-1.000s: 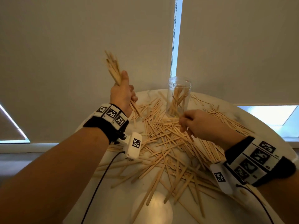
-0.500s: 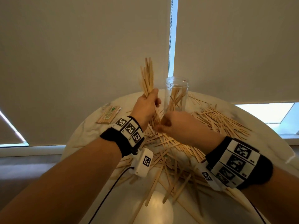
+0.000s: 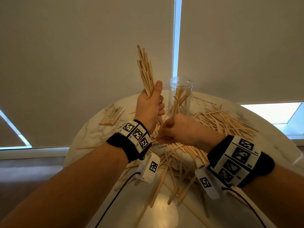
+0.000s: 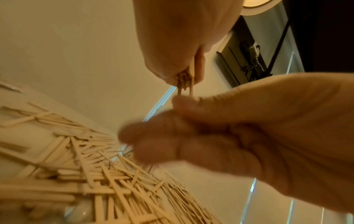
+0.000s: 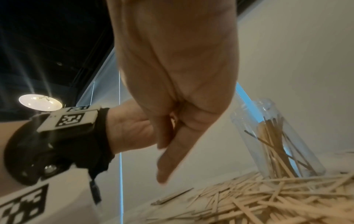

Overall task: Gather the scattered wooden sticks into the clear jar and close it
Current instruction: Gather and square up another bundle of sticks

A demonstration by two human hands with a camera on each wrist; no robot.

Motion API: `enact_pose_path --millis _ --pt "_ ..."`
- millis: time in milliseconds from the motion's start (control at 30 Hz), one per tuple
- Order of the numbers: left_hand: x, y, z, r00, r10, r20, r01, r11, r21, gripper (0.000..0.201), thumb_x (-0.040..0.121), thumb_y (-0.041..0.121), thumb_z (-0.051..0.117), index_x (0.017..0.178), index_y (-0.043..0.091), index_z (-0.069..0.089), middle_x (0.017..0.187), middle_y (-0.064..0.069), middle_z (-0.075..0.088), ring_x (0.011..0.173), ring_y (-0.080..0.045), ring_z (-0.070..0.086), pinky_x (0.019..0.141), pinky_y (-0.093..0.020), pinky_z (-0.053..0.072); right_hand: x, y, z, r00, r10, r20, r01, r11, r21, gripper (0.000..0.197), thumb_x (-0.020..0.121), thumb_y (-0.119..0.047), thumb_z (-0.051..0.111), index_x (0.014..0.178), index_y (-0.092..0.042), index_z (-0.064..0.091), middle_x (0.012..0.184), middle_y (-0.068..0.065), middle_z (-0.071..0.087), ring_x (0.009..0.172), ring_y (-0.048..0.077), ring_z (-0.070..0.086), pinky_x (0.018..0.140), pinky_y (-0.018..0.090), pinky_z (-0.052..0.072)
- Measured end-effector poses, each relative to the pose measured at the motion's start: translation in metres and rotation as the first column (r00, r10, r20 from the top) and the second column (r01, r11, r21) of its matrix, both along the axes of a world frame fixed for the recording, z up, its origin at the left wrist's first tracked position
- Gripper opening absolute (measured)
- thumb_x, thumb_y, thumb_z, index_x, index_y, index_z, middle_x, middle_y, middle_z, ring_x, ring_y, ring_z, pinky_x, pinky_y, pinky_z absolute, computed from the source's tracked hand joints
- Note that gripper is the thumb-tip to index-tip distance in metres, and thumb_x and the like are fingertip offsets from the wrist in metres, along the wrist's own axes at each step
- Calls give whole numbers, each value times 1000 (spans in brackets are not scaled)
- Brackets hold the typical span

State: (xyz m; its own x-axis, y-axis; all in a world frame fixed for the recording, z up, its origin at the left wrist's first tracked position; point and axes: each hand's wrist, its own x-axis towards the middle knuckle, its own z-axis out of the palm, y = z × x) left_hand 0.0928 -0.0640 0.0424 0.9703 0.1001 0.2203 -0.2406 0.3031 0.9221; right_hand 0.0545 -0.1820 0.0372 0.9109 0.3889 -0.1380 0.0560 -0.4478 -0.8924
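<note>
Over table (image 3: 92, 129); left hand (image 3: 148, 106) clutches stick bundle (image 3: 145, 71); right hand (image 3: 177, 129) grip unclear; jar (image 3: 181, 94) uncapped

arms bare | blk wristbands (image 3: 130, 146) | b/w tag blocks | blk cables

Round marble table (image 3: 92, 129): loose sticks (image 3: 222, 122) heaped, open jar (image 3: 181, 96) upright, wrapped stick pack (image 3: 112, 116) at left
</note>
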Motion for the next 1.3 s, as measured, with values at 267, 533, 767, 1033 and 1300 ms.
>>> enact_pose_path --millis 267,533,767,1033,1300 --pt "4 2 10 999 34 -13 -35 999 -41 31 103 39 53 81 20 42 56 5 39 46 -10 33 43 -25 29 6 -2 -6 977 54 205 -30 992 -120 31 102 -31 53 94 -10 75 83 -2 79 78 10 75 79 29 62" --pt "-3 11 -8 995 -88 -36 95 954 284 33 100 47 55 84 21 43 57 7 36 45 -10 30 41 -23 28 19 -20 11 935 -11 356 137 934 -331 30 103 -40 48 96 -20 70 84 -6 74 74 7 72 82 37 61" --pt "-11 16 -27 971 -219 -94 223 694 685 31 96 48 62 77 24 55 59 3 49 43 -10 42 43 -24 39 46 -46 72 730 -523 440 493 849 192 59 101 -59 25 121 -16 60 120 4 64 112 24 60 103 51 45" --pt "-6 9 -16 967 -223 -125 206 386 899 38 97 51 58 81 16 63 64 2 58 46 -9 51 49 -26 47 39 -37 52 922 -195 334 253 957 -140 31 101 -20 45 100 -5 73 103 10 72 97 26 69 93 42 54" --pt "-2 -1 -1 958 -278 -77 79 -5 997 21 97 45 60 80 33 63 65 15 53 57 0 47 53 -16 33 26 -26 30 934 127 334 168 669 -724 28 104 -17 44 113 -2 66 113 15 67 101 32 62 80 33 45"
